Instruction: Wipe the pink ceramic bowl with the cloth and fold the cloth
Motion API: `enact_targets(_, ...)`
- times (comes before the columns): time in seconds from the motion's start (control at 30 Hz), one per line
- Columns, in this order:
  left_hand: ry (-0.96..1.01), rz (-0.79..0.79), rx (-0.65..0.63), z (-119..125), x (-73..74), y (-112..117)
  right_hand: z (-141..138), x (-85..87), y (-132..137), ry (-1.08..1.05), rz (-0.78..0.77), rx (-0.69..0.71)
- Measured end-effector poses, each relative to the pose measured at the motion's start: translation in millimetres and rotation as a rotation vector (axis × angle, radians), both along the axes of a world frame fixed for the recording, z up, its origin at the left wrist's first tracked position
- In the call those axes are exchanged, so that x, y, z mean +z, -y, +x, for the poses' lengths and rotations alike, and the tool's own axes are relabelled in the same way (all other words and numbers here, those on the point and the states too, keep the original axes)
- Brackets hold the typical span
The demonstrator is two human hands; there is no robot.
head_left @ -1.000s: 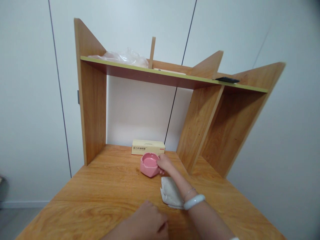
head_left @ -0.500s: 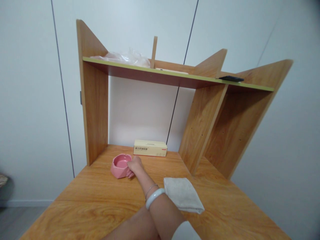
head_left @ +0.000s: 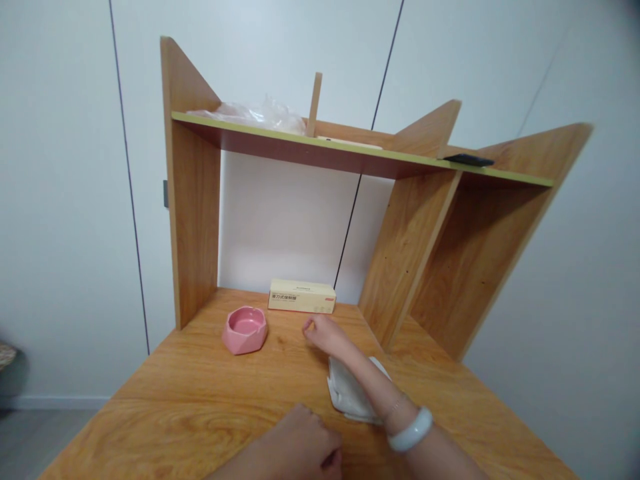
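My right hand [head_left: 324, 333], with a pale bangle on its wrist, hovers over the desk in front of a cream cling film box [head_left: 302, 297]. Its fingers curl inward, and nothing shows in them. To its left stands a pink faceted ashtray [head_left: 245, 331], untouched, with notches in its rim. Beneath my right forearm lies a folded grey cloth [head_left: 350, 393], partly hidden. My left hand [head_left: 305, 440] is low at the bottom centre, its fingers curled into a loose fist. Nothing is visible in it, though part of the fingers is turned away.
A wooden shelf unit rises at the back of the desk [head_left: 165, 400], with upright panels [head_left: 400, 267] at its sides. On its upper shelf are clear plastic bags [head_left: 265, 117], a flat pale object [head_left: 350, 143] and a dark flat object [head_left: 469, 160].
My right hand has let go of the ashtray and moved right, now over the cloth with its forearm. The ashtray stays in place. My left hand has come into view at the bottom.
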State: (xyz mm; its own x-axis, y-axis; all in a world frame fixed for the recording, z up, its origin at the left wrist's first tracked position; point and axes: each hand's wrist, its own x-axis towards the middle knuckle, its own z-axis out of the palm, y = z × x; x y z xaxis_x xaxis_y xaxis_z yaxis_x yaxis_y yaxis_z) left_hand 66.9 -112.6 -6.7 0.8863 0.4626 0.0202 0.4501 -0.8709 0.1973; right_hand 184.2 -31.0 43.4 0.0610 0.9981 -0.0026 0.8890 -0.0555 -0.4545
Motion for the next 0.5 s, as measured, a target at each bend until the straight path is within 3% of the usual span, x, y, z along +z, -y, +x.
enact_targets(0.13,0.005,-0.002,-0.044,-3,3.6,9,24,2.5,50,0.175,0.003,0.053)
enact_targets(0.27,-0.014,0.046,-0.085,-1,-2.4,8,28,-15.2,89,0.533,-0.034,0.09)
enact_targets(0.37,-0.053,0.094,-0.157,6,-16.3,-1,26,-29.5,99,0.652,-0.104,0.061)
enact_targets(0.5,-0.074,0.145,-0.24,10,-27.2,-4,15,-34.5,89,0.672,-0.123,0.06)
